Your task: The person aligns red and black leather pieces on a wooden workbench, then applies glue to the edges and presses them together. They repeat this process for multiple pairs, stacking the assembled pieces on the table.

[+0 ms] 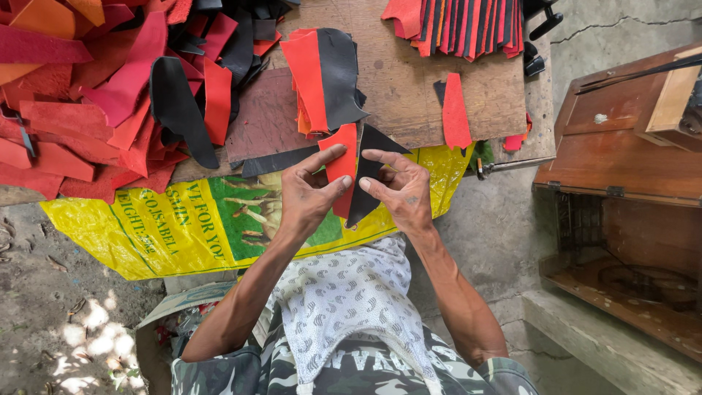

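Note:
My left hand [311,190] pinches a red leather piece [344,157], thumb and fingers closed on it. My right hand [401,189] grips a black leather piece [374,150] held edge to edge against the red one. Both pieces hang just in front of the wooden board [409,80]. Right behind them on the board lies a stack of red and black leather pieces [325,77].
A big heap of red, orange and black leather scraps [110,88] covers the left. A neat fanned stack of red and black strips [461,25] and a single red piece [455,111] lie at the back right. A yellow sack [183,227] hangs below; a wooden box [621,168] stands right.

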The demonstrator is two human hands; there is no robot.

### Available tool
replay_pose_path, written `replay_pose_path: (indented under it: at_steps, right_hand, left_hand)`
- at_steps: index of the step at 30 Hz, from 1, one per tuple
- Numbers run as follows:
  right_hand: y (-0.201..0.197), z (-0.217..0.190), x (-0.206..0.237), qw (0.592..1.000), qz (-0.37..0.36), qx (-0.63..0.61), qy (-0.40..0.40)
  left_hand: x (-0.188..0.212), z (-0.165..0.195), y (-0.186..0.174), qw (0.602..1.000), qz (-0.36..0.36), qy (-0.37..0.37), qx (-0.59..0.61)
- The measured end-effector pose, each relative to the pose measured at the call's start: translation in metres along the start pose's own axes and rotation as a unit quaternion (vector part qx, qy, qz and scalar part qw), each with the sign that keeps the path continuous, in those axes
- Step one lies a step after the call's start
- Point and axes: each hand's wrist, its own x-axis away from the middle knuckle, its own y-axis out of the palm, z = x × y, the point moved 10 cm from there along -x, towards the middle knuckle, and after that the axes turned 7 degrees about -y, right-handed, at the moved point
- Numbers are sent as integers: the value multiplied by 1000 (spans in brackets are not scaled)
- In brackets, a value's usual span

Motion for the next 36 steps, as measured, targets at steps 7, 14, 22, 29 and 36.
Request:
replay_pose_path:
  at_steps: [7,14,22,29,36]
  right_hand:
    - [-3,1,-3,999,-26,19,9]
    - [-13,-26,-5,997,-7,-28,-69]
    - [-15,-17,-6,998,-24,-42,-31]
    - [-9,-21,-2,998,-25,-45,-29]
    - [-14,-20,-4,998,-40,-26,-38]
  left_hand:
    - [-4,1,6,1000,2,13,-20]
    - [-15,14,7,999,7,33,9]
    - [-6,29,20,996,-29,80,6]
    - [-4,29,22,996,-30,84,3]
    - [-8,23,26,995,-48,92,-9]
